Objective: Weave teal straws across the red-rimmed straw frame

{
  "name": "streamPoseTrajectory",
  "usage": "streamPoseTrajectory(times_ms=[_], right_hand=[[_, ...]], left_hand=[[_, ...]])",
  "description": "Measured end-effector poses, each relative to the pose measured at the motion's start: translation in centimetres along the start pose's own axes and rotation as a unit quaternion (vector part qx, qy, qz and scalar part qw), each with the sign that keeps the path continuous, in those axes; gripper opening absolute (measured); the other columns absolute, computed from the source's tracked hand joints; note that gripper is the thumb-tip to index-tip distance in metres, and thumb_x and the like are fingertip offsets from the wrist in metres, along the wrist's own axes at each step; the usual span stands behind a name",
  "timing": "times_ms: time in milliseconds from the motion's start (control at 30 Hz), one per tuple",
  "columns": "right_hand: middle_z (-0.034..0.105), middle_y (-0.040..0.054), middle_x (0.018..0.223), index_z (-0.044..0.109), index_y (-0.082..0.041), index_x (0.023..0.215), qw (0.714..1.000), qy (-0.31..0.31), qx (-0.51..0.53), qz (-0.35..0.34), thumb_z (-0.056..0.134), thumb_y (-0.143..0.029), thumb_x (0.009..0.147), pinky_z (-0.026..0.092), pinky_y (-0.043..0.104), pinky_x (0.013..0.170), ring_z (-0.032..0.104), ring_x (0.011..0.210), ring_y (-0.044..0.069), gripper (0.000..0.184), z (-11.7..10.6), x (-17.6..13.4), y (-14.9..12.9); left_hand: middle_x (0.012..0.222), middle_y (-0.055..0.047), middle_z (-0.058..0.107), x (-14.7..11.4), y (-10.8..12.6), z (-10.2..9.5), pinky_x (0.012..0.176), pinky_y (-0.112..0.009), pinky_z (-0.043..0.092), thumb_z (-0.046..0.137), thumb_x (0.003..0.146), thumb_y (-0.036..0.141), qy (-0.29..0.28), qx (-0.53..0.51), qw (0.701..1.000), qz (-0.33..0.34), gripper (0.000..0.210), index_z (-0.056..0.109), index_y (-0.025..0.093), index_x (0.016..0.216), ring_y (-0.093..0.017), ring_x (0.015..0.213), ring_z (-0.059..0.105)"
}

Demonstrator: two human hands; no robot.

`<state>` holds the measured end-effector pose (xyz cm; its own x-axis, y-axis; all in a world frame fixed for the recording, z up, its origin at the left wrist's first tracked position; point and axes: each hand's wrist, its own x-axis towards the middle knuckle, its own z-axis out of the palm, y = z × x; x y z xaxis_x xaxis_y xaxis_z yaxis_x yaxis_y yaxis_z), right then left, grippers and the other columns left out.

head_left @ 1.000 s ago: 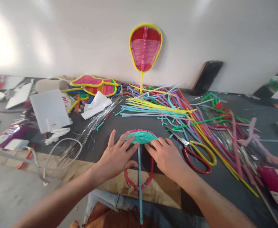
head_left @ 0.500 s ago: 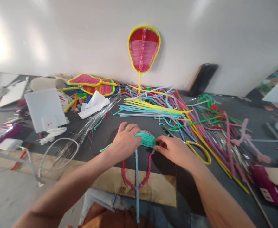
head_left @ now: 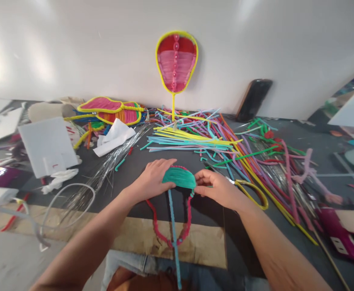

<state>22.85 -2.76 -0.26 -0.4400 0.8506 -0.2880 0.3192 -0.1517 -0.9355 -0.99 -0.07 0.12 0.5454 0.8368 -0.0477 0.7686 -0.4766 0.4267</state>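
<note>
A fan-shaped pipe-cleaner piece point(head_left: 179, 177) has a teal filled top, a red looped outline and a light-blue stem point(head_left: 173, 226) hanging toward me. My left hand point(head_left: 154, 178) is closed on the left edge of the teal part, thumb below and fingers over it. At the right edge, my right hand point(head_left: 211, 186) pinches the rim between thumb and fingers. What lies under the fingertips is hidden. Scissors with yellow handles point(head_left: 252, 194) lie just beyond the right wrist.
A finished pink-and-red fan point(head_left: 177, 62) with a yellow rim leans on the white wall. Pipe cleaners point(head_left: 195, 141) in many colours are heaped behind my hands. A phone point(head_left: 254, 101) leans at the right; purple-cased devices point(head_left: 346, 234) and a white cable point(head_left: 70, 186) flank the workspace.
My left hand has shifted slightly left along the teal part, showing more of it. The right hand keeps its pinch at the right edge. The view has moved slightly.
</note>
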Motion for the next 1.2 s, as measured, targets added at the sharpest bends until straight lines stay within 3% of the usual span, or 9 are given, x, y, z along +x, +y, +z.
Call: streamPoseTrajectory(times_ms=[167, 467, 733, 1200], right_hand=[[0.066, 0.0022, 0.081, 0.061, -0.016, 0.097, 0.985, -0.009, 0.174, 0.007, 0.07, -0.032, 0.074, 0.048, 0.027, 0.067, 0.06, 0.073, 0.013, 0.029, 0.1, 0.3, 0.2], [0.066, 0.0012, 0.078, 0.065, -0.019, 0.094, 0.934, 0.004, 0.358, 0.013, 0.077, -0.032, 0.069, 0.048, 0.025, 0.065, 0.062, 0.069, 0.012, 0.031, 0.5, 0.0, 0.1], [0.06, -0.0022, 0.071, 0.064, -0.019, 0.092, 0.907, -0.007, 0.421, 0.003, 0.079, -0.029, 0.066, 0.046, 0.022, 0.062, 0.056, 0.062, 0.008, 0.032, 1.5, 0.1, 0.0], [0.054, -0.0048, 0.062, 0.054, -0.023, 0.086, 0.904, -0.038, 0.425, -0.004, 0.079, -0.038, 0.064, 0.04, 0.026, 0.059, 0.049, 0.056, 0.01, 0.037, 2.4, 0.3, 0.5]], left_hand=[[0.125, -0.008, 0.05, -0.5, -0.1, -1.2, 0.1, -0.034, 0.04, 0.062, 0.077, 0.034, 0.04, -0.064, 0.997, 0.007, 0.059, 0.041, 0.02, 0.13, -0.021, 0.115, 0.05], [0.117, -0.006, 0.051, -0.6, 0.1, -1.5, 0.099, -0.034, 0.042, 0.063, 0.078, 0.034, 0.095, -0.092, 0.991, 0.015, 0.051, 0.048, 0.022, 0.125, -0.02, 0.11, 0.052], [0.118, -0.008, 0.049, -0.8, 0.6, -1.3, 0.097, -0.034, 0.044, 0.062, 0.079, 0.033, 0.108, -0.099, 0.989, 0.021, 0.05, 0.047, 0.021, 0.126, -0.021, 0.11, 0.052], [0.118, -0.008, 0.05, -1.1, 0.9, -0.6, 0.094, -0.032, 0.046, 0.061, 0.081, 0.032, 0.128, -0.107, 0.985, 0.051, 0.051, 0.044, 0.024, 0.128, -0.02, 0.11, 0.051]])
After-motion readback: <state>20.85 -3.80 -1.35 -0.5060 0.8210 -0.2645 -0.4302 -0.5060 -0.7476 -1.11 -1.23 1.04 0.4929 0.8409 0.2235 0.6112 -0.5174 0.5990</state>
